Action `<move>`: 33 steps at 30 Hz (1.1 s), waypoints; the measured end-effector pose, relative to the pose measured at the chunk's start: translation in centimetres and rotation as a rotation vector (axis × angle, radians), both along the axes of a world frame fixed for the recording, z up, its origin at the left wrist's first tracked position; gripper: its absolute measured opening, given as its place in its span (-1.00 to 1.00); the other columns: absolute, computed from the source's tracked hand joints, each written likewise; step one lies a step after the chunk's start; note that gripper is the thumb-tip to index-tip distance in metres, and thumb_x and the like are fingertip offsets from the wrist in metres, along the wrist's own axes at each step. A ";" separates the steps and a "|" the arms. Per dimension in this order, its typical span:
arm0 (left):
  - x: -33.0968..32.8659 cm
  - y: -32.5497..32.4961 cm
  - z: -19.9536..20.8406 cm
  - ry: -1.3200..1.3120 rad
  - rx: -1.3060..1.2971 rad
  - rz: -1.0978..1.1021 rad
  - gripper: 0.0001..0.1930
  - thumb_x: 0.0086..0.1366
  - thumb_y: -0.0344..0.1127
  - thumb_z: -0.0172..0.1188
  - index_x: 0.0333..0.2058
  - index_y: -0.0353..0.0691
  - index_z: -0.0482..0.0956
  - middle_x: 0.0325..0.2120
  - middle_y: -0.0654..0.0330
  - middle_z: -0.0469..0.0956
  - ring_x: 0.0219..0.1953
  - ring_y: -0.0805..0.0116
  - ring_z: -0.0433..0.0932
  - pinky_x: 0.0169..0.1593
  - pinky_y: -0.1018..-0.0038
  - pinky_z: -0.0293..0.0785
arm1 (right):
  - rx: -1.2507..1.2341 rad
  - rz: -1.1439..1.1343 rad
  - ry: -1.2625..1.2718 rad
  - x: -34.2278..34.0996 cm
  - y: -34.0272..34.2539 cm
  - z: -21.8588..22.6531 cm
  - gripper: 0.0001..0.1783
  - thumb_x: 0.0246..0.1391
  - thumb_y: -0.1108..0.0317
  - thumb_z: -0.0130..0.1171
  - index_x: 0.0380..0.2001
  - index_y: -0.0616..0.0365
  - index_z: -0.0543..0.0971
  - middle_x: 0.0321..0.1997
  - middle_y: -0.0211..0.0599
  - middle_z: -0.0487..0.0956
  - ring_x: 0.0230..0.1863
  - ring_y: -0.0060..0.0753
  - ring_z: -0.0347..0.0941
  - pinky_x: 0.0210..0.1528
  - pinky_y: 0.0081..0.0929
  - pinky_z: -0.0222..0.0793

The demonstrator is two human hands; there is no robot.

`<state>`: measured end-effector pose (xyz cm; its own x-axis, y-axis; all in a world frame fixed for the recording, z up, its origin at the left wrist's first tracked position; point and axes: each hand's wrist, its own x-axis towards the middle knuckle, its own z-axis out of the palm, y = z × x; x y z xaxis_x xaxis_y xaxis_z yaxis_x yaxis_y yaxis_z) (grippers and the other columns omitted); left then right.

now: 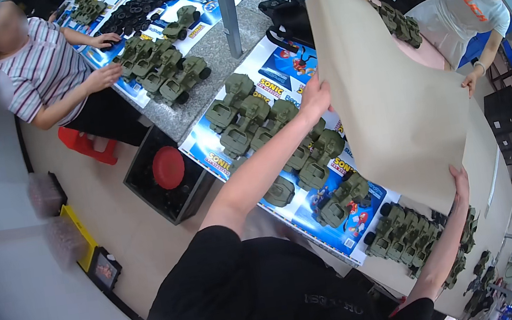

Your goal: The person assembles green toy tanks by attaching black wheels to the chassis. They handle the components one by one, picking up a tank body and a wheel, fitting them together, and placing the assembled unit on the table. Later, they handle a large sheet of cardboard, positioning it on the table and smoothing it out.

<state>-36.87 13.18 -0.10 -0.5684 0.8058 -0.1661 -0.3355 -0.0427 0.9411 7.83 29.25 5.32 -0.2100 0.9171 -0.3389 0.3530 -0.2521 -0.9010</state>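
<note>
A large tan cardboard sheet stands bent and tilted above the table. My left hand is closed on its left edge. Lower down, my right hand grips the near right corner. Across from me, a person's hand touches the sheet's far right edge. Under my left arm, several olive-green toy vehicles stand in rows on a blue-and-white printed sheet. More green toy vehicles are packed close together beside my right forearm. The cardboard hides part of the table behind it.
A metal post rises from the table. At the left, a seated person in a striped shirt handles green vehicles near a pile of black wheels. A dark bin with a red bowl stands on the floor.
</note>
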 end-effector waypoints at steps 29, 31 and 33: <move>-0.9 -45.2 -4.4 -0.671 -0.057 0.143 -0.65 0.26 -0.33 0.04 0.02 -0.13 0.27 -0.23 0.29 0.46 -0.38 0.50 0.45 -0.55 0.56 0.24 | 0.243 -0.273 0.227 -8.7 -37.8 17.7 -0.55 -0.04 0.22 0.08 -0.11 0.30 0.43 -0.21 -0.16 0.50 -0.21 -0.37 0.46 -0.12 -0.48 0.38; -2.0 -47.0 -4.8 -0.691 -0.039 0.109 -0.66 0.26 -0.34 0.04 0.01 -0.15 0.28 -0.25 0.26 0.46 -0.38 0.48 0.46 -0.55 0.56 0.27 | 0.369 -0.331 0.236 -11.7 -39.9 18.2 -0.58 -0.02 0.24 0.06 -0.11 0.28 0.42 -0.20 -0.17 0.50 -0.21 -0.38 0.46 -0.12 -0.50 0.38; -3.1 -48.8 -4.5 -0.712 0.001 0.037 -0.68 0.27 -0.34 0.03 -0.01 -0.19 0.30 -0.28 0.23 0.47 -0.39 0.47 0.47 -0.56 0.57 0.29 | 0.415 -0.339 0.257 -13.1 -41.5 18.9 -0.59 0.00 0.26 0.05 -0.09 0.26 0.41 -0.22 -0.19 0.50 -0.26 -0.38 0.48 -0.17 -0.50 0.41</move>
<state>-39.97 -35.64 -4.61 -0.3492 0.7883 -0.5065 -0.8669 -0.0666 0.4940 -5.30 -12.28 24.25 0.0903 0.9923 0.0851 0.0713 0.0788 -0.9943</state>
